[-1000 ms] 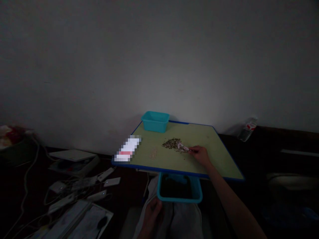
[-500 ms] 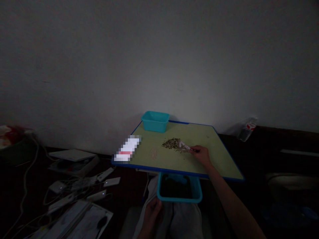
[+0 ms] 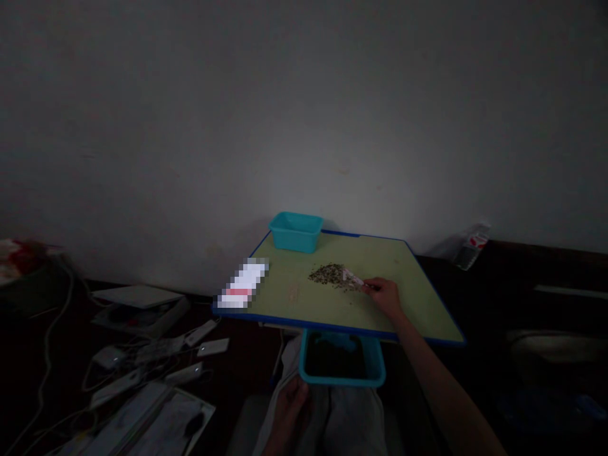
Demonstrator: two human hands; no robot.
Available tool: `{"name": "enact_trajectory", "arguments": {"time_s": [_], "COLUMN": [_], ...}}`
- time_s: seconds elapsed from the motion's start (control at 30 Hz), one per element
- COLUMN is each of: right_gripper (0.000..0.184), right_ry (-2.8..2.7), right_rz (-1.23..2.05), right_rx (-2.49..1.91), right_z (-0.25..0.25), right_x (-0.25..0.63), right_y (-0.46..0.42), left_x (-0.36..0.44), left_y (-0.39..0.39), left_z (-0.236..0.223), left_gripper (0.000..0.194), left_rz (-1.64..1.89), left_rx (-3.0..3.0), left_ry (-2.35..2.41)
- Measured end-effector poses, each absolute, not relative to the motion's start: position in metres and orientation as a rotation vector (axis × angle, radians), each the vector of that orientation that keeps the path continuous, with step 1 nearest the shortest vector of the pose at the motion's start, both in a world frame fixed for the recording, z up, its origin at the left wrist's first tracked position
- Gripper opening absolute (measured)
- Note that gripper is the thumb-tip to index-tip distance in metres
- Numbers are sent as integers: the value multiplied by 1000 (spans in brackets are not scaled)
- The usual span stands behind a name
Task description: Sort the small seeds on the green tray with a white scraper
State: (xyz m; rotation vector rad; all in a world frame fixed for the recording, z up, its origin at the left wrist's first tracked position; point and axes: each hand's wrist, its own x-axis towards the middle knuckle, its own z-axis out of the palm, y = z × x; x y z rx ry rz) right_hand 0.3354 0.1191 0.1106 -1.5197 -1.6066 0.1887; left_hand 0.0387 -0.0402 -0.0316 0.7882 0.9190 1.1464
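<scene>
My right hand (image 3: 384,295) is closed around the end of a slim, pale tool (image 3: 352,278) whose exact kind is too dim to make out. The tool's far end touches the right side of a loose pile of small dark seeds or grains (image 3: 327,273) on the yellow-green tabletop (image 3: 380,253). Below the table's front edge, a turquoise tub (image 3: 342,382) with dark contents sits over my lap. At its near left corner my left hand (image 3: 292,399) rests with bent fingers, seemingly gripping the tub; some of its fingers are hidden.
A second turquoise tub (image 3: 295,239) stands at the table's back left. A pixelated bright phone-like screen (image 3: 243,283) lies at the left edge, near a faint pale patch (image 3: 293,291) of small bits. Power strips and cables (image 3: 156,348) clutter the floor at left.
Almost nothing differs. Both hands, the tool and the pile keep their places; the pale patch left of the pile looks slightly smaller or fainter.
</scene>
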Motion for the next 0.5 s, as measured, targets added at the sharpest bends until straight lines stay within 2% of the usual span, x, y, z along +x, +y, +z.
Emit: {"name": "enact_trajectory", "arguments": {"time_s": [0.17, 0.5], "right_gripper": [18, 19], "right_ry": [-1612, -1591], "right_rz": [183, 225], "right_rx": [-1528, -1520], "right_z": [108, 109], "right_x": [336, 337], "right_y": [121, 121], "left_x": [37, 38], "left_y": [-41, -39], "left_z": [-31, -32], "left_gripper": [45, 50], "left_rz": [1142, 1144], "left_rx": [819, 774], "left_ry": [910, 926]}}
